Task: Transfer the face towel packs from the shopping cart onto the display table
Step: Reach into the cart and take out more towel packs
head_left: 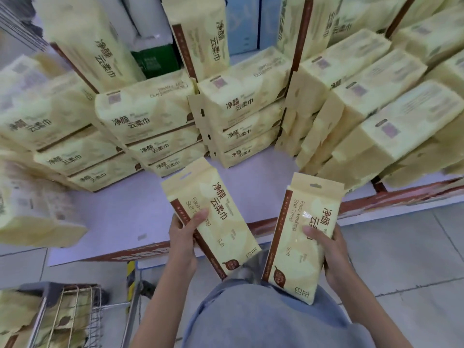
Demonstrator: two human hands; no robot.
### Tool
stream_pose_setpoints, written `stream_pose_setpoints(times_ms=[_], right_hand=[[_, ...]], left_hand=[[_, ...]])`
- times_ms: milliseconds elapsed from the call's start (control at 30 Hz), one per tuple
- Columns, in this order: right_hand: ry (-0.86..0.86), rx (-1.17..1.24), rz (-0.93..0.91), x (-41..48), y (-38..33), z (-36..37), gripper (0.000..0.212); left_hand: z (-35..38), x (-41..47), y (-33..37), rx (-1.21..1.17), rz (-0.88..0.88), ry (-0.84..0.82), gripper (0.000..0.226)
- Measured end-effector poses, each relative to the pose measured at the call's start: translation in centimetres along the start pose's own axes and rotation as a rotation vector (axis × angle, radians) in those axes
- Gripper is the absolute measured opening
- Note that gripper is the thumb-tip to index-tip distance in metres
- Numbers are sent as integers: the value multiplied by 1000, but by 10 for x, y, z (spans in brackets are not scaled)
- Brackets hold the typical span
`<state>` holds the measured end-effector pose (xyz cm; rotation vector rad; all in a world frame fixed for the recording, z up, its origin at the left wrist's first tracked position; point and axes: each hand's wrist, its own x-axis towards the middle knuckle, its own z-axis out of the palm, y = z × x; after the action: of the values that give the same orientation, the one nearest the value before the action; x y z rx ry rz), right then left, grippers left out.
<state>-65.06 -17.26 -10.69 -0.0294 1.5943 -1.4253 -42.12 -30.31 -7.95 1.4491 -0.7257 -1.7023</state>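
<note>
**Item 1. Left hand** [183,237]: at 6 o'clock. Grips the left pack [213,217], thumb across the printed front and the other fingers hidden behind. The pack is slanted over the near edge of the table [120,212], not yet set down.

**Item 2. Right hand** [331,257]: at 5 o'clock. Grips the right pack [301,237], thumb on the front. The pack is upright, at the table's edge, its lower end against the person's blue garment [263,317].

**Item 3. Stacked packs** [150,116]: on the table from 9 to 3 o'clock. Flat piles three high at 9 to 12, leaning rows at 1 to 3, upright ones at the back. A green box [155,61] stands behind at 11.

**Item 4. Shopping cart** [75,315]: at 7 o'clock on the tiled floor [401,247]. The cart packs [22,307] lie in its wire basket; number cannot be told.

**Status:** judged well advanced, as most stock is already on the table. Two packs are in transit. A bare strip of table top at centre looks the likely place for them. The cart is not yet empty, so further trips remain.
</note>
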Motion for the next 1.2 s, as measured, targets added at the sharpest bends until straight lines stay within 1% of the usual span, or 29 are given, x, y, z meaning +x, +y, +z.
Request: stream_pose_setpoints(times_ms=[133,200,267,333,400,500,533,633,767,833,1000,1067,1133,1200], right_hand=[[-85,-83,0,37,-30,17,80],[-131,-150,11,55,-43,28,86],[-170,-251,10,75,-57,40,92],[-214,-407,-31,95,-70,54,96],[-263,-565,-109,115,-81,70,93],[-384,-791,-285,142,-94,92,81],[-418,-904,-359,151,-96,99,84],[-486,-1368,-594,171,-92,119,101],[-546,-1671,-711,184,-72,145,106],[-572,-1781,-772,189,-63,155,107],[-592,-1846,-870,197,-54,160,109],[-581,-1829,-889,192,-51,153,110],[-499,-1712,-878,180,-50,143,107],[-352,-1442,-843,163,-47,130,99]], left_hand=[[16,17,9,-36,7,57,66],[23,23,13,-58,8,105,64],[29,28,16,-79,9,140,64],[32,32,15,-110,14,178,59],[34,34,13,-141,18,218,57],[34,35,8,-182,29,261,59],[34,36,6,-192,25,276,60],[30,37,0,-227,16,318,63],[24,40,-2,-206,12,332,57],[21,41,-3,-203,3,343,55],[15,43,-5,-190,1,344,44],[15,44,-6,-195,-6,345,46],[15,44,-7,-203,-24,350,52],[17,45,-7,-205,-38,344,61]])
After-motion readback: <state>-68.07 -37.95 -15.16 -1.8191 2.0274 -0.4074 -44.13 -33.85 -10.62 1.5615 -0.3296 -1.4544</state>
